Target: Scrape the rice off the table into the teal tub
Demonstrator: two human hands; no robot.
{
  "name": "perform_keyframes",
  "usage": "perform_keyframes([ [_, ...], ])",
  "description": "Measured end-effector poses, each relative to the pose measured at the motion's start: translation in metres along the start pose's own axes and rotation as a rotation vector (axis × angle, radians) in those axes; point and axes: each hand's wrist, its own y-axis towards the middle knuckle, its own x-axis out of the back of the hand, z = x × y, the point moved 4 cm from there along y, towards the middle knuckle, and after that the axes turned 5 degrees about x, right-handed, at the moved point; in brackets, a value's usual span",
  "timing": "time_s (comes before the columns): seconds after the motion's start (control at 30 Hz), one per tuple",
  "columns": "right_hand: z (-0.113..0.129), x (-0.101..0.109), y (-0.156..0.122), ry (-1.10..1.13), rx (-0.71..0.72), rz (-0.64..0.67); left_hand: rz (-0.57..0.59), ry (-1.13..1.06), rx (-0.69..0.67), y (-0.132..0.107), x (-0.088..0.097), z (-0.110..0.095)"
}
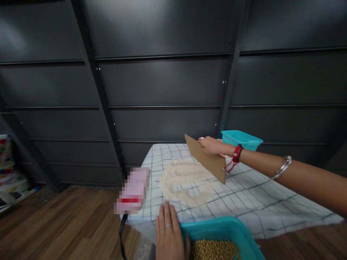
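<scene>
A thin, flat, stiff rectangle of brown cardboard [207, 160] stood on edge at the right side of a layer of pale, fine grain [184, 171] on the far part of the table. The grain lay in a rough, loose-edged oval, with bare patches in its near half where the white cloth [252, 191] showed its dark, crossing lines.

The right hand [212, 145] was closed over the cardboard's upper edge, knuckles upward. Its arm reached in from the right, nearly straight, wearing a red thread bracelet [237, 153] with hanging ends and a shiny silver bangle [283, 168].

The left hand [169, 233] was flat at the cloth's near edge, back upward, fingers straight, close together and pointing away; no object showed in its grasp. A slim ring [168, 225] circled one finger. Just to its right sat a smooth turquoise plastic tub [245, 231] of small, round, tan beans [214, 249].

A second turquoise tub [241, 139] stood at the far right, and a pink object [135, 187], blurred into blocks, lay at the left edge.
</scene>
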Motion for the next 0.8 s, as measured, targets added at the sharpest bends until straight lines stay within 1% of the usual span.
perform_keyframes([
  [0.13,0.024,0.003,0.018,0.063,0.045,0.011,-0.008,-0.028,-0.002,-0.002,-0.004,0.002],
  [0.27,0.041,0.009,0.029,0.105,0.079,-0.021,-0.001,-0.062,0.006,-0.002,-0.007,0.004],
  [0.37,0.045,0.018,0.034,0.125,0.101,-0.059,0.001,-0.091,0.015,-0.002,-0.007,0.004],
  [0.47,0.041,0.03,0.034,0.136,0.112,-0.092,-0.004,-0.098,0.025,-0.002,-0.006,0.005],
  [0.57,0.036,0.038,0.029,0.14,0.109,-0.119,0.003,-0.098,0.022,-0.003,-0.006,0.004],
  [0.67,0.041,0.039,0.023,0.144,0.112,-0.159,-0.022,-0.083,0.016,-0.003,-0.006,0.002],
  [0.8,0.06,0.036,0.022,0.157,0.135,-0.235,-0.05,-0.068,0.017,-0.004,-0.009,0.003],
])
